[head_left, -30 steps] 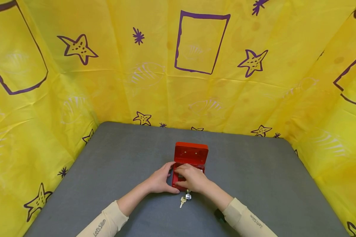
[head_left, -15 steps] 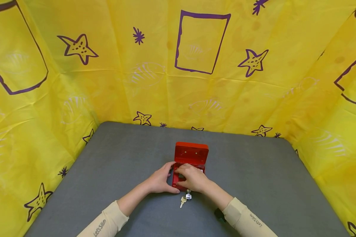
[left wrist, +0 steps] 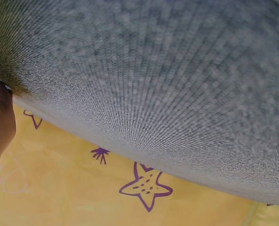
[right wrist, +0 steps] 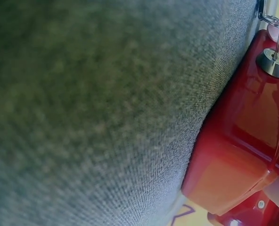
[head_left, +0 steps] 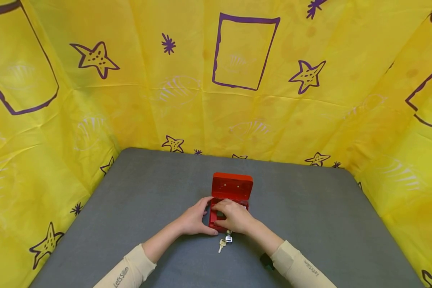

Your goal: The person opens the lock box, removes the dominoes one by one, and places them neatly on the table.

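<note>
A small red cash box (head_left: 212,218) stands on the grey table with its lid (head_left: 232,191) raised. My left hand (head_left: 194,219) holds the box's left side, thumb at the front corner and fingers toward the back. Over the box, my right hand (head_left: 233,216) reaches inside with bent fingers, thumb apart from them. Something dark shows between that thumb and the fingers; whether they grip anything is hidden. One key sits in the front lock (right wrist: 273,62), seen in the right wrist view. A second key (head_left: 221,244) hangs from it onto the table.
The grey tabletop (head_left: 158,180) surrounds the box. Yellow cloth (head_left: 187,112) with purple starfish drawings rises behind it and on both sides. A dark object (head_left: 267,261) shows beside the right sleeve.
</note>
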